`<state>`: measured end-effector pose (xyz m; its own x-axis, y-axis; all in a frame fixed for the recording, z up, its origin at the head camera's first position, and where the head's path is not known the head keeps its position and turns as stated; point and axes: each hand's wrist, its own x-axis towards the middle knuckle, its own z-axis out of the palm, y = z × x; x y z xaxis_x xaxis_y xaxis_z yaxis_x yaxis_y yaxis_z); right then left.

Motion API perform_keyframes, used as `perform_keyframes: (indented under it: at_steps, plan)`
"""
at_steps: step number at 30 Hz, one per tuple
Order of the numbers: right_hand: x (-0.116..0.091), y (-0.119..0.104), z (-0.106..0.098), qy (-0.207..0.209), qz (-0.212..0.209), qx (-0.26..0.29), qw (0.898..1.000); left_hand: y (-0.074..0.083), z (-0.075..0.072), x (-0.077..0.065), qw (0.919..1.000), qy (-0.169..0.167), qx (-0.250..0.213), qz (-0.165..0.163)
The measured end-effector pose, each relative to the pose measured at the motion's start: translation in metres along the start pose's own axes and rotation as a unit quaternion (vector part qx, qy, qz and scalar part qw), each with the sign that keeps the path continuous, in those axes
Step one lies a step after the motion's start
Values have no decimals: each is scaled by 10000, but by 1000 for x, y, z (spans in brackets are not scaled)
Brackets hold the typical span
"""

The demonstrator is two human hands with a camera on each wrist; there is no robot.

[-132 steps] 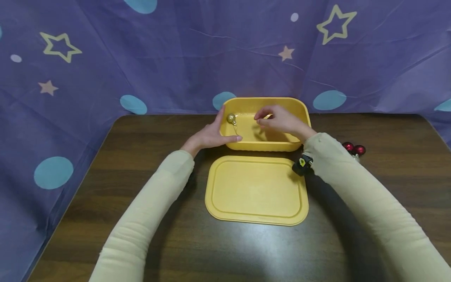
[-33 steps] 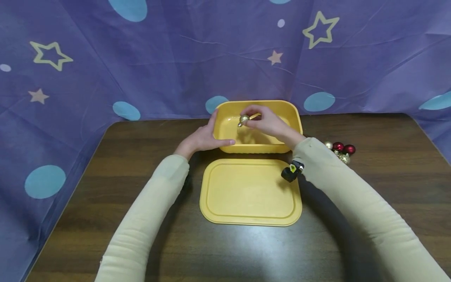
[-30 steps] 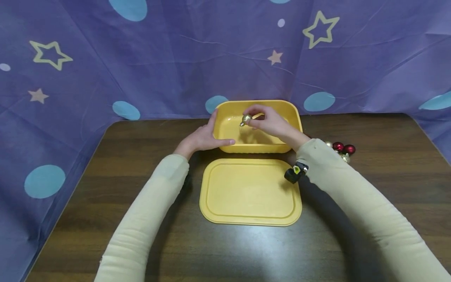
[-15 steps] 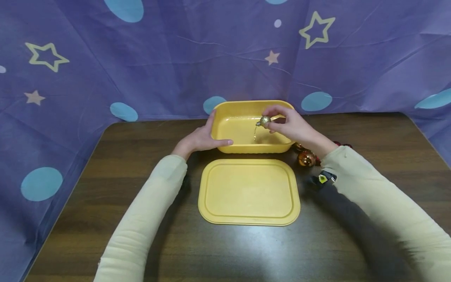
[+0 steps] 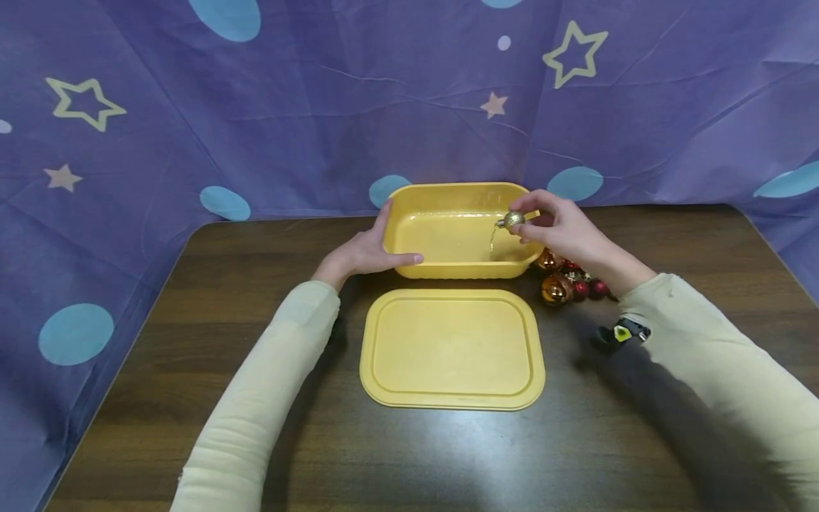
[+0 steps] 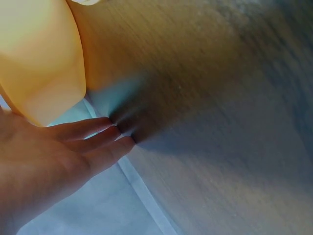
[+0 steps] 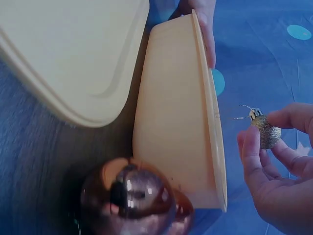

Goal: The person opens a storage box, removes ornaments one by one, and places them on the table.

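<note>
My right hand [image 5: 566, 224] pinches a small glittery gold Christmas bauble [image 7: 267, 133] between thumb and fingers. The bauble is over the right end of a yellow plastic box [image 5: 448, 269], its thin gold string dangling. My left hand [image 5: 358, 252] rests at the box's left end, thumb lying along the front rim. In the left wrist view its other fingers [image 6: 105, 149] are straight and reach past the box wall. No bauble shows on the visible part of the box floor. A flat yellow lid [image 5: 452, 348] lies in front of the box.
Shiny copper baubles [image 5: 557, 289] and several small red baubles [image 5: 581, 289] lie on the brown wooden table [image 5: 448, 455], right of the box, partly under my right forearm. A purple star-patterned cloth [image 5: 307, 114] hangs behind the table.
The gold bauble lay in the box's left end; my right hand has picked it up and moved it right. Copper baubles, earlier covered by my right arm, now show. My left hand stays at the box.
</note>
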<state>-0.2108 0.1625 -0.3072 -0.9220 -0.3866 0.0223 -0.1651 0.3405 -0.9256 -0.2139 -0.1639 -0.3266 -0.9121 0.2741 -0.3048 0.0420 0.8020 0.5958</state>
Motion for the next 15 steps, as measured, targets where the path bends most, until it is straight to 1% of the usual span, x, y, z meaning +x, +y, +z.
perform_keyframes:
  at_steps: [3, 7, 9, 15]
  plan:
    - [-5, 0, -6, 77, 19, 7, 10000, -1, 0, 1, 10000, -10, -16, 20]
    - [-11, 0, -14, 184, 241, -68, 9995, -1, 0, 0, 10000, -24, -54, 44]
    - [-14, 1, -19, 199, 278, -71, 9994, 0, 0, 0, 10000, -19, -63, 25]
    - [-20, 4, -31, 284, 198, -78, 9994, 0, 0, 0, 10000, -10, -72, -1]
